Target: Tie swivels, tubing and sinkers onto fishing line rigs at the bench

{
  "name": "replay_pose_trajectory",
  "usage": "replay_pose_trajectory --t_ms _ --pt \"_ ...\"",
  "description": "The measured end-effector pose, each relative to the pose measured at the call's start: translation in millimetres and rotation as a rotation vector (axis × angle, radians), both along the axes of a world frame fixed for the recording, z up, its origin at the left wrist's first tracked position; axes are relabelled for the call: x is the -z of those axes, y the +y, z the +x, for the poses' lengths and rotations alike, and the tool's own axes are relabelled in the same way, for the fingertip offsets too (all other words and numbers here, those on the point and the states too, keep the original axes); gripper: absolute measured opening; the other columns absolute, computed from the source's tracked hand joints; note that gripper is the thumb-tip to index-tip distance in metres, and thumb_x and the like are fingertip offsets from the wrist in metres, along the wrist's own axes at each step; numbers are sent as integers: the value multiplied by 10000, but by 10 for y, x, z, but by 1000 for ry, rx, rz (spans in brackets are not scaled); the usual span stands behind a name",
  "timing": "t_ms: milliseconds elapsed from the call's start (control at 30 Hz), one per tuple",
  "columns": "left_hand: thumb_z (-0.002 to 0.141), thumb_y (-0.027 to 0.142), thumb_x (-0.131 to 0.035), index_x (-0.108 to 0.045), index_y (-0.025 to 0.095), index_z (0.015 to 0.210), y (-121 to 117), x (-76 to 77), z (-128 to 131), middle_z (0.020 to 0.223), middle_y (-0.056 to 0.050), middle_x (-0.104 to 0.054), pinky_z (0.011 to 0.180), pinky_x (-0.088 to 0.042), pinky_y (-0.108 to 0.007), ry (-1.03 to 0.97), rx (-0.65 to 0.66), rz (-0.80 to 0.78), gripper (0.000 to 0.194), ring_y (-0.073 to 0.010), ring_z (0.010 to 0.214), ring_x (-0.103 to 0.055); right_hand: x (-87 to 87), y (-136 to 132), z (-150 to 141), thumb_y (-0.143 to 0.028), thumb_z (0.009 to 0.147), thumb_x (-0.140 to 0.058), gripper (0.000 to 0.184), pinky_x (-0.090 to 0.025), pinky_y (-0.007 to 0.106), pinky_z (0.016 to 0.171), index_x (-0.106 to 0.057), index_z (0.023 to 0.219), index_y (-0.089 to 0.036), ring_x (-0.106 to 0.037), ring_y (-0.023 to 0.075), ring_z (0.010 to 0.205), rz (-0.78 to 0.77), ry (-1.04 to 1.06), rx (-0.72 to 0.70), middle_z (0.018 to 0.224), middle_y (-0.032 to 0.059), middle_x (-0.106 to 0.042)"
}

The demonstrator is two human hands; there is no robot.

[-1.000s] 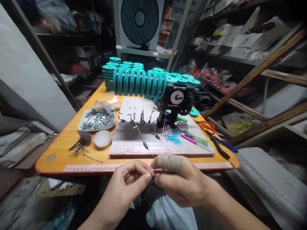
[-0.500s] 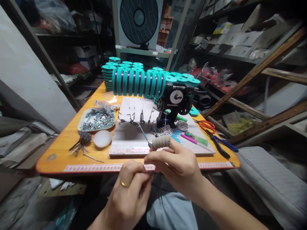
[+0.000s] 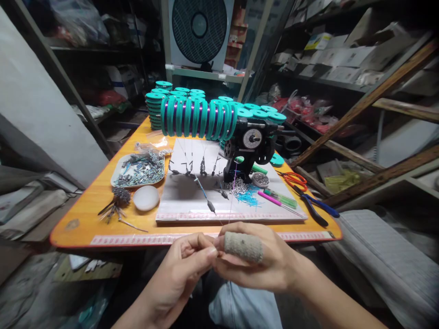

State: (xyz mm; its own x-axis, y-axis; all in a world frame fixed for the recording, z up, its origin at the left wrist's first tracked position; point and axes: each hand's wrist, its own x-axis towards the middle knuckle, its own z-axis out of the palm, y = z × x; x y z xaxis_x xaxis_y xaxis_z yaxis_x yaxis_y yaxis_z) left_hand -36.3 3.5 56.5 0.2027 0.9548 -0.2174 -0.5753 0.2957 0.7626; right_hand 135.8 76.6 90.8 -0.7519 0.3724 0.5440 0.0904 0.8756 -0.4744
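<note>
My left hand (image 3: 187, 267) and my right hand (image 3: 255, 256) meet just in front of the table edge, fingertips pinched together on thin fishing line. A beige fabric sleeve (image 3: 243, 246) wraps one finger of the right hand. From the black winding machine (image 3: 240, 155), a purple line (image 3: 234, 183) runs down to the hands. Another strand, carrying a dark sinker-like weight (image 3: 211, 206) and blue-wrapped section, slants from the row of teal spools (image 3: 199, 119) towards the fingers. The fingers hide the point where the lines meet.
A tray of small fittings (image 3: 113, 176) and a white round dish (image 3: 146, 198) stand left. Right lie a pink-handled tool (image 3: 269, 198), orange-handled scissors (image 3: 297, 180) and blue-handled pliers (image 3: 322, 205). Silver beads (image 3: 238, 187) and blue pieces (image 3: 248, 197) lie near the machine.
My right hand has moved down, away from the dark weight, which now hangs free on its line. My left hand has turned, its thumb now on top, against the right fingertips.
</note>
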Motion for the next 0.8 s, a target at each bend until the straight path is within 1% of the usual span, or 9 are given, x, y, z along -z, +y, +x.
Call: replay_pose_trajectory --t_ms 100,233,333,400,533,600,667,733,800 --pt "770 309 -798 -655 155 672 9 7 14 694 5 -566 688 -420 -217 -28 -4 3 232 -123 706 -508 -35 -9 -11 -219 921 -644 66 -556 245 573 -661 876 -174 -662 145 641 -12 33 -50 796 50 -700" --pt "817 316 -764 -657 154 748 8 20 -9 899 -41 -587 762 -440 -254 108 -45 125 205 -161 844 -543 -105 -34 -45 -237 983 -570 154 -536 210 607 -660 866 -197 -634 116 652 -199 -9 10 755 -6 -670" --pt "874 314 -700 -596 171 747 -10 2 -22 920 -46 -567 801 -473 -281 237 -59 206 217 -188 907 -579 -109 -41 -85 -163 992 -507 186 -537 229 636 -676 917 -181 -642 136 740 -70 6 19 864 44 -680" --pt "904 250 -650 -564 187 748 -32 -6 -14 930 -36 -557 814 -495 -277 465 -162 339 189 -182 916 -603 -86 -32 -116 -140 986 -499 197 -528 250 625 -693 969 -167 -633 149 748 33 30 41 890 76 -660" --pt "869 22 -591 -582 206 865 -77 32 9 947 -26 -563 727 -516 -205 1098 -485 809 183 -128 829 -635 -60 -3 -203 -205 1001 -509 191 -491 241 594 -690 945 -177 -581 138 689 -40 49 171 830 54 -587" --pt "841 -32 -596 -597 189 934 -84 60 5 944 -44 -585 761 -537 -225 1312 -598 1008 240 -147 851 -646 -68 12 -253 -214 1005 -506 192 -479 238 616 -681 932 -183 -572 135 705 -33 46 200 857 51 -581" --pt "834 -41 -609 -615 161 985 -80 69 -7 949 -79 -640 834 -554 -283 1448 -630 1171 253 -191 912 -659 -71 28 -288 -210 1007 -499 192 -464 239 614 -678 941 -185 -573 137 715 9 15 218 886 55 -588" --pt "825 -51 -612 -625 150 1012 -72 57 -19 943 -100 -699 862 -558 -318 1483 -581 1282 275 -210 924 -677 -56 45 -288 -205 1004 -504 187 -461 241 610 -678 938 -186 -575 136 710 23 -13 231 899 56 -589" --pt "829 -49 -595 -630 173 955 -64 38 -22 912 -81 -727 819 -558 -296 1368 -499 1200 258 -190 871 -692 -26 62 -243 -197 999 -514 167 -476 241 616 -671 942 -183 -572 137 709 18 1 228 884 51 -590"
